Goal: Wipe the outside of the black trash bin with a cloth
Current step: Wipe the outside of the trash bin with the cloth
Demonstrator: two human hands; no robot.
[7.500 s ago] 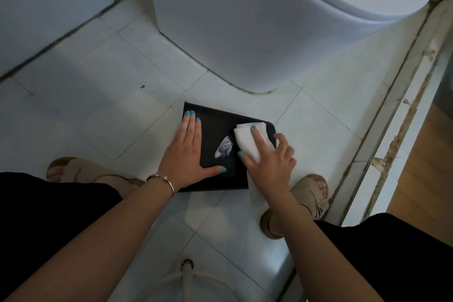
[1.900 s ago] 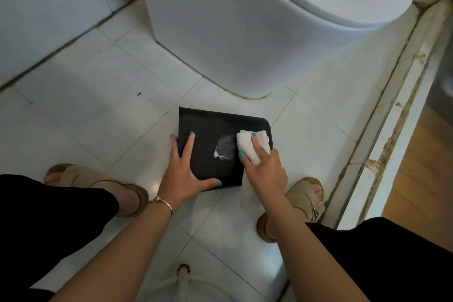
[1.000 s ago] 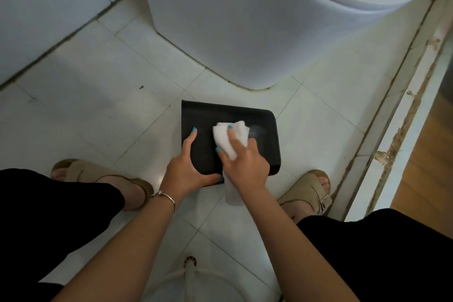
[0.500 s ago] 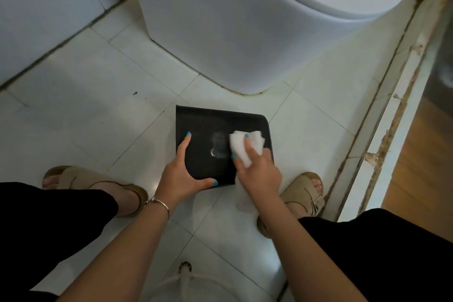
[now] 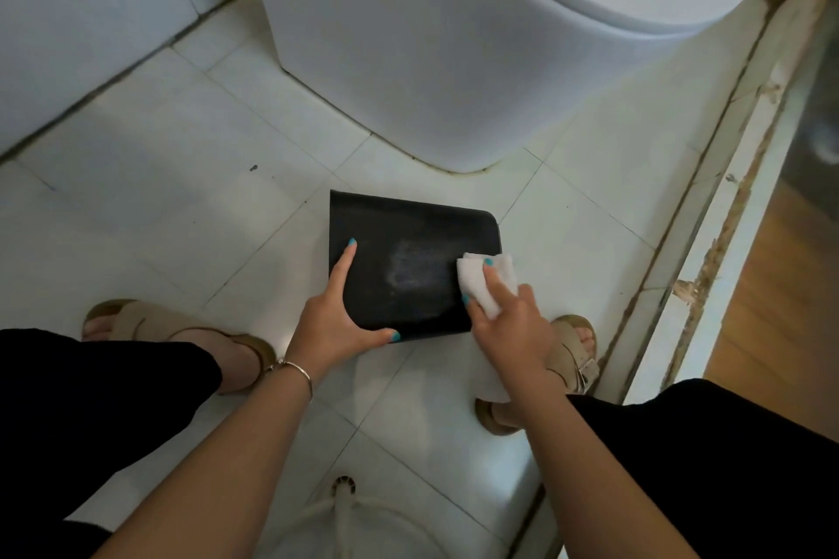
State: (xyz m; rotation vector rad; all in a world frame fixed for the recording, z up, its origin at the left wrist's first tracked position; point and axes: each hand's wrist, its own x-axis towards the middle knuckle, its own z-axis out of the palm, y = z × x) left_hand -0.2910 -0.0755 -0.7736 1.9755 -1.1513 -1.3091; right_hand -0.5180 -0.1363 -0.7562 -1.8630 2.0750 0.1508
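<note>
The black trash bin (image 5: 408,236) lies on its side on the white floor tiles, a flat face turned up with a pale smear in its middle. My left hand (image 5: 336,322) holds the bin's near left corner, fingers along the left edge and thumb along the near edge. My right hand (image 5: 508,322) grips a white cloth (image 5: 481,286) and presses it on the bin's right edge. The cloth's tail hangs down under my right wrist.
A white toilet (image 5: 454,36) stands just beyond the bin. A raised, chipped door threshold (image 5: 708,268) runs along the right. My sandalled feet (image 5: 572,349) flank the bin. A white hose and floor drain (image 5: 343,490) lie near my knees.
My right hand slid the cloth rightward from the bin's middle to its right edge, uncovering the pale smear. My left hand kept its hold on the near left corner.
</note>
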